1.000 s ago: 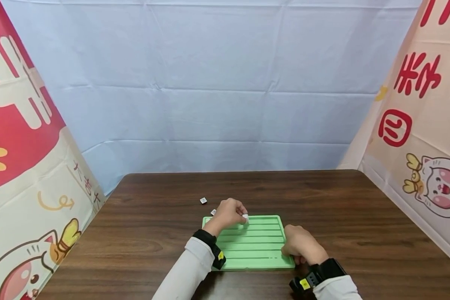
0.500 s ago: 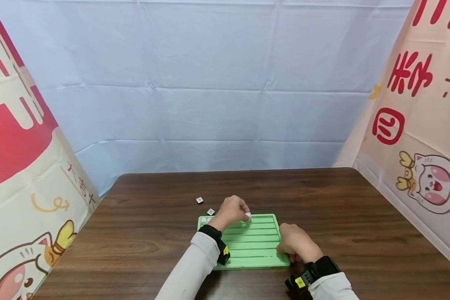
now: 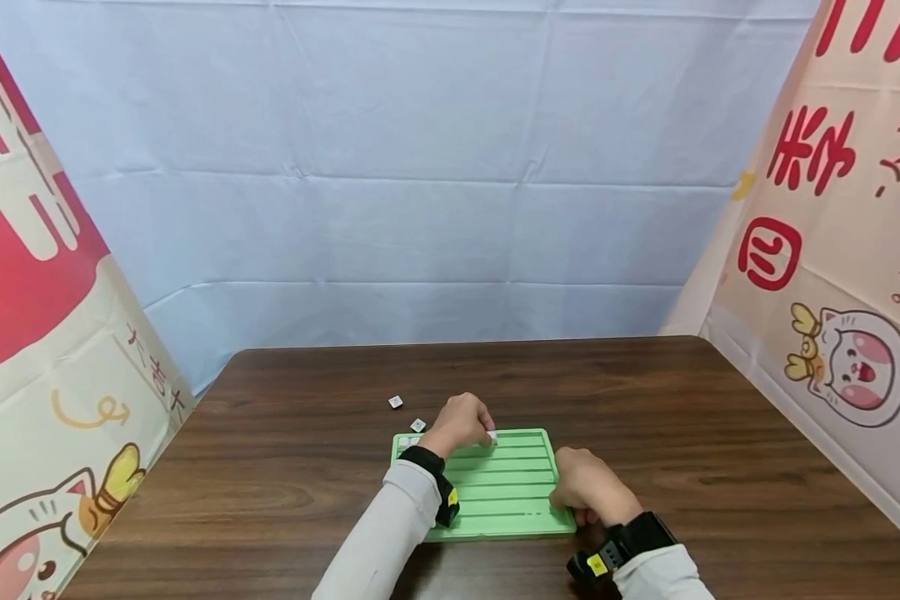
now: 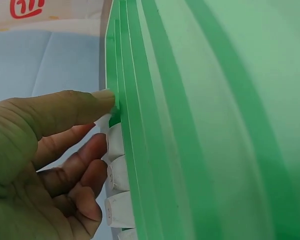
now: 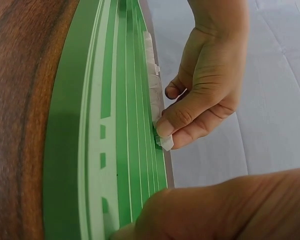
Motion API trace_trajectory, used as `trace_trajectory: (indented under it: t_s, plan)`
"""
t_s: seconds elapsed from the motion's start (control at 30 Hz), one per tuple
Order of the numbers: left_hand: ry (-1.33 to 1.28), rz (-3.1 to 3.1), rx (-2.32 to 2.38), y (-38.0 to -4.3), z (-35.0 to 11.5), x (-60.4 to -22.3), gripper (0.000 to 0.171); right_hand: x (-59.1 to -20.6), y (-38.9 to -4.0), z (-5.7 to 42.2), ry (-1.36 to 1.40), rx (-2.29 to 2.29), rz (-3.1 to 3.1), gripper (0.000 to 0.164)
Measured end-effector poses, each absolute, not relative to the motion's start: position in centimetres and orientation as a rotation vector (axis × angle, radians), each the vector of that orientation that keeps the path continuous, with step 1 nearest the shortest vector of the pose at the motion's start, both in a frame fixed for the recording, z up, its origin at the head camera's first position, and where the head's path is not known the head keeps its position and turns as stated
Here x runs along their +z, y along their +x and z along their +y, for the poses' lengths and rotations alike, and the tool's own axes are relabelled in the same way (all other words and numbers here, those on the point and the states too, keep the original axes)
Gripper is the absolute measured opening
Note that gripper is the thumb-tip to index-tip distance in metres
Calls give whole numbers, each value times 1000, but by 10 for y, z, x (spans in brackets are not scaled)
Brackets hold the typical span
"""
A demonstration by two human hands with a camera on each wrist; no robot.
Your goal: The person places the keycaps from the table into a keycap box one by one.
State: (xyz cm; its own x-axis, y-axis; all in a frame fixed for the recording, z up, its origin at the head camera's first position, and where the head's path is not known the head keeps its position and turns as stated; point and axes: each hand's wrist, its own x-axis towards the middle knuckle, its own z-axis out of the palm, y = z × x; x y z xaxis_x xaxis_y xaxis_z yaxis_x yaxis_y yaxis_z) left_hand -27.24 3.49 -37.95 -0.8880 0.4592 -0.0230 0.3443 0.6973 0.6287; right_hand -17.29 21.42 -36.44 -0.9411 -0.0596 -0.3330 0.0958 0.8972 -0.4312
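Observation:
My left hand (image 3: 461, 425) pinches a small white keycap (image 5: 167, 143) between thumb and finger at the far groove of a green ridged tray (image 3: 502, 500). In the left wrist view, the thumb tip lies right at the groove, just past a row of white keycaps (image 4: 121, 210) standing side by side. My right hand (image 3: 592, 487) grips the tray's right edge near its front corner, thumb on the rim and fingers curled at the side. The left forearm hides part of the tray's left side in the head view.
Two loose keycaps lie on the brown wooden table (image 3: 307, 467) behind the tray: one keycap (image 3: 417, 425) close to its back left corner, another keycap (image 3: 396, 402) farther off. A pale blue cloth (image 3: 420, 208) hangs behind the table, with printed cloths at both sides.
My left hand has shifted slightly right along the tray's far groove, then dipped lower with the keycap. The right hand keeps its grip on the tray. The head view has turned a little right.

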Motion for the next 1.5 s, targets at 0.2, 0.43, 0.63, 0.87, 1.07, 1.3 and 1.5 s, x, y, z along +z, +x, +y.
trace_trajectory:
  t_s: [0.2, 0.43, 0.63, 0.87, 1.07, 1.3, 1.5]
  plan:
    - [616, 2737, 907, -273, 35, -380, 15, -365, -173, 213, 17, -652, 2730, 10]
    - [588, 2757, 854, -273, 35, -380, 17, -364, -172, 213, 9, -652, 2720, 10]
    - [579, 2757, 837, -272, 36, -378, 19, -365, -173, 213, 18, -652, 2716, 9]
    - [588, 2761, 843, -273, 36, -378, 18, -365, -174, 214, 20, -655, 2729, 7]
    - [606, 2751, 870, -275, 37, -383, 17, -366, -173, 216, 7, -663, 2696, 11]
    - [616, 2736, 882, -275, 37, -381, 22, -367, -175, 215, 21, -658, 2685, 12]
    - [589, 2729, 889, -276, 37, -383, 20, -367, -173, 216, -14, -672, 2689, 10]
